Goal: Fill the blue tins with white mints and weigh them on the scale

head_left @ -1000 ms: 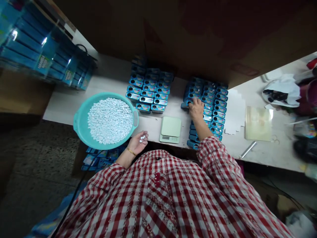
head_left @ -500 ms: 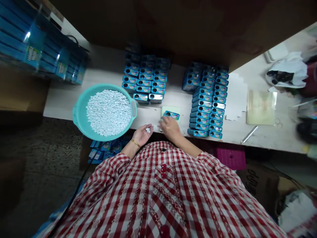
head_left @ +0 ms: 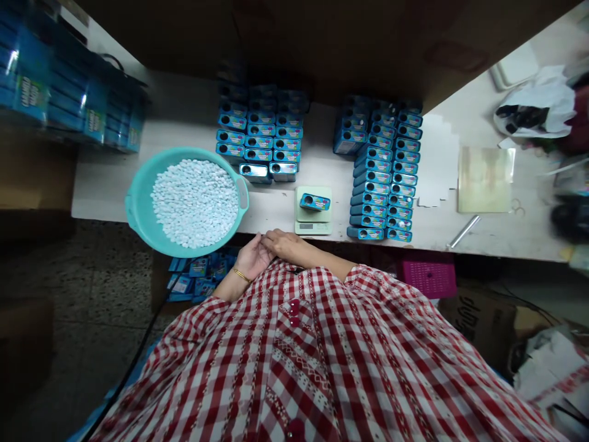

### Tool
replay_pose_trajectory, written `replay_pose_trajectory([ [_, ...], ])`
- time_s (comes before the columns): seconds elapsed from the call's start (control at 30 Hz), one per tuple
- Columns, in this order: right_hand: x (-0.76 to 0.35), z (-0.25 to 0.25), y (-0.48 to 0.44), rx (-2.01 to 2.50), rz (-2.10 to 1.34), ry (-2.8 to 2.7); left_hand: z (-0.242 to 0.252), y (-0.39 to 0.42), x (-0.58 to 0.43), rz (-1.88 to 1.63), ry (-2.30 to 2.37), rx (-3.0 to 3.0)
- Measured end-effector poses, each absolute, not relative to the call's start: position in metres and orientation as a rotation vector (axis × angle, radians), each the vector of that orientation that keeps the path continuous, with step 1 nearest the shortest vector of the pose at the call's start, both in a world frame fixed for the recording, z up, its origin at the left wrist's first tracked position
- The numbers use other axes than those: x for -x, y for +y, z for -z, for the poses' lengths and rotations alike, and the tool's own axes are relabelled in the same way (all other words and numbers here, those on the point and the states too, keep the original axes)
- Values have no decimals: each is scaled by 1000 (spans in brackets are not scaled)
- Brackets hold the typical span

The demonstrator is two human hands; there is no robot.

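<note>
My left hand (head_left: 254, 259) is cupped palm up at the table's front edge, a gold bangle at its wrist. White candies lay in that palm a moment ago, and my right fingers now cover it. My right hand (head_left: 286, 245) reaches across with its fingertips closed together in the left palm; what they pinch is hidden. Just beyond stands a pale green kitchen scale (head_left: 313, 228), bearing a blue candy tin (head_left: 315, 202) with a dark round opening. A turquoise basin (head_left: 138, 205) full of small white candies (head_left: 196, 205) sits to the left.
Rows of blue tins (head_left: 260, 141) stand behind the scale, and more rows of tins (head_left: 384, 178) to its right. Farther right lie a yellowish sheet (head_left: 485, 179) and a metal tube (head_left: 464, 231). A magenta basket (head_left: 429, 276) is below the table edge.
My right hand has left the tin on the scale and moved left and down to my left palm, covering the candies there. The view has shifted slightly.
</note>
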State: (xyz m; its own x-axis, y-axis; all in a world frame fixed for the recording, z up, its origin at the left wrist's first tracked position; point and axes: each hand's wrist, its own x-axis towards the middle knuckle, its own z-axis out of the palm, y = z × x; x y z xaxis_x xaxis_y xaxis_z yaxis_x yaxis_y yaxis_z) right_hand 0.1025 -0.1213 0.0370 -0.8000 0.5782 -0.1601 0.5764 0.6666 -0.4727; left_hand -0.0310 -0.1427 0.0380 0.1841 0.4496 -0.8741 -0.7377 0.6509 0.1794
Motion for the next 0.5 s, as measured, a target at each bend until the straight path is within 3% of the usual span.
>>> replay_pose_trajectory([
  [0.3,-122,-33,-114,1256,-1052,-2564,-55,-129,13,-816,1031,263],
  [0.5,-169,-33,-84,1465,-910,-2130,-72,-90,-31,-875,924,142],
])
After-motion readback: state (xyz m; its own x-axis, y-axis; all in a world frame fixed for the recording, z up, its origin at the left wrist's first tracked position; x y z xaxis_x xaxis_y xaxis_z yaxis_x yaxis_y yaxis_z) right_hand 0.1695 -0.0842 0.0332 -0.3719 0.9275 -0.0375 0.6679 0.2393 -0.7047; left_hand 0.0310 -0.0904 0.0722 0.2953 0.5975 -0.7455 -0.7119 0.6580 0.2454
